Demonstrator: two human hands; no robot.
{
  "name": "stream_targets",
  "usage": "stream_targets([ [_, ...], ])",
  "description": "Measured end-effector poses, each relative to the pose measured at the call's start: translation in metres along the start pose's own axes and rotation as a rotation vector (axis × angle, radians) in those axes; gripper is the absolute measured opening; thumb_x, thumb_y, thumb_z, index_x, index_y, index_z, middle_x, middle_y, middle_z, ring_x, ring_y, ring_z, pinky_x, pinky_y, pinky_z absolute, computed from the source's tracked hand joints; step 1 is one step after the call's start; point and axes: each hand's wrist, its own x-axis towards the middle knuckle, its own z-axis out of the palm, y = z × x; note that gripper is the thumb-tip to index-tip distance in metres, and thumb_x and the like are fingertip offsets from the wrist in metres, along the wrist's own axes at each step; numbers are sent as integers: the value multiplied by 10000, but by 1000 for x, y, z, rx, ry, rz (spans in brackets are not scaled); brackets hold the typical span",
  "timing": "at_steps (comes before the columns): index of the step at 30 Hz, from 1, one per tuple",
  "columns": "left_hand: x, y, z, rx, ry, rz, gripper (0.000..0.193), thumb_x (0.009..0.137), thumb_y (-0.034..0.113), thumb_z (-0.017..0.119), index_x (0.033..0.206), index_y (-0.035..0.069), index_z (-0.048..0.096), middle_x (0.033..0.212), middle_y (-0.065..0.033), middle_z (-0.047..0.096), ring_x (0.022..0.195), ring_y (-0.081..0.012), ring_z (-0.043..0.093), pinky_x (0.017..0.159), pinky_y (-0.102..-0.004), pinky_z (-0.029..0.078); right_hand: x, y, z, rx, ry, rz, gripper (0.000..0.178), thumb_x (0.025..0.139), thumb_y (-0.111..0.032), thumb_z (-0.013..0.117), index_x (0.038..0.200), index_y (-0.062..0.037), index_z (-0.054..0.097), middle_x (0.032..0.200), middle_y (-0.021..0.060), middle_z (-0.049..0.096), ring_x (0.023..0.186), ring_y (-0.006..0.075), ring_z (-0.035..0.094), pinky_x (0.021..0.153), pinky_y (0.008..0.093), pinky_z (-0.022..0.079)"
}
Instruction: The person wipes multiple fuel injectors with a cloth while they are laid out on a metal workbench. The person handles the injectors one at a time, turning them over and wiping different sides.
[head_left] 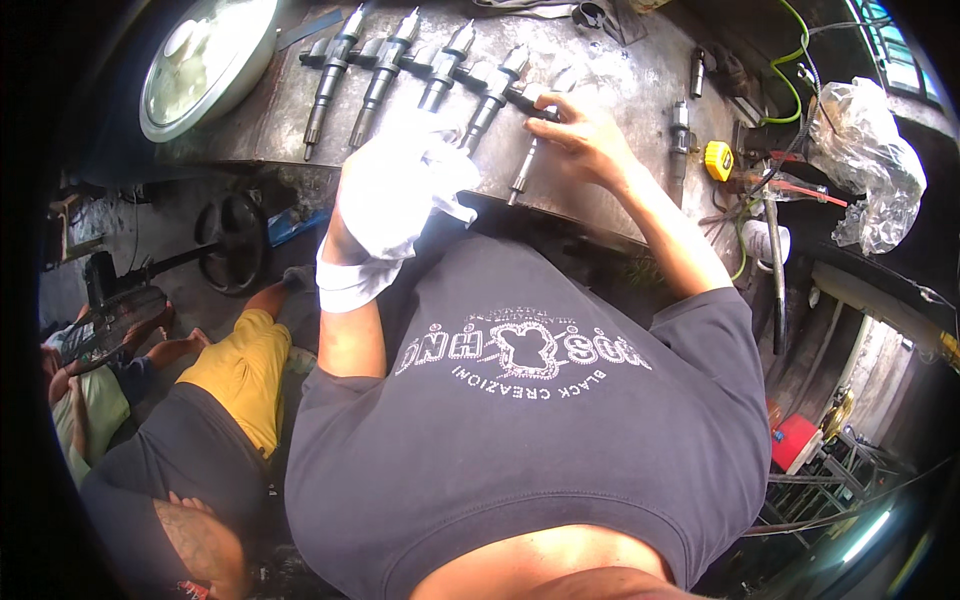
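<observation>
Several dark metal fuel injectors lie side by side on a worn metal bench (640, 75), silver tips pointing away from me. My right hand (590, 140) is closed with thumb and fingertips on the upper body of the rightmost injector in the row (526, 165); its slim silver lower end points toward me. My left hand (385, 195) is covered by a bright white cloth (410, 180), which also wraps round the wrist. Its fingers are hidden. The cloth lies over the lower ends of the middle injectors, next to another injector (492, 98).
A white bowl (265, 70) stands at the bench's left end. On the right lie another injector (680, 140), a yellow tape measure (718, 160), a clear plastic bag (875, 165) and a green cable (795, 60). A person in yellow shorts (235, 375) is at the lower left.
</observation>
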Motion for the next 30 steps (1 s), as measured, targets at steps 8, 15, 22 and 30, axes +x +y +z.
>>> stream_targets([
  [8,-11,10,9,-147,2,35,461,802,72,579,1202,-106,437,959,-216,607,771,-263,631,645,-355,546,-6,-11,-1,-17,3,19,400,651,-11,657,1026,-148,623,1157,74,524,1030,287,509,815,366,479],
  [15,-6,6,13,-120,-25,21,433,792,46,585,1193,-50,450,917,-159,612,693,-205,623,570,-303,529,-6,-2,1,-49,-11,-29,423,629,0,655,1023,-151,626,1156,57,531,1049,284,496,835,383,468],
  [22,-6,3,19,-111,-18,14,426,776,38,590,1168,-72,466,922,-160,617,734,-202,626,602,-301,525,2,0,1,-1,-22,-34,417,592,20,650,972,-152,643,1113,53,555,1005,262,531,789,362,484],
  [30,-12,-3,19,57,-3,-64,417,845,109,554,1194,-104,469,961,-201,624,836,-263,641,677,-387,568,11,-4,-5,239,-138,153,408,592,24,664,963,-145,655,1111,47,567,952,252,562,763,354,499],
])
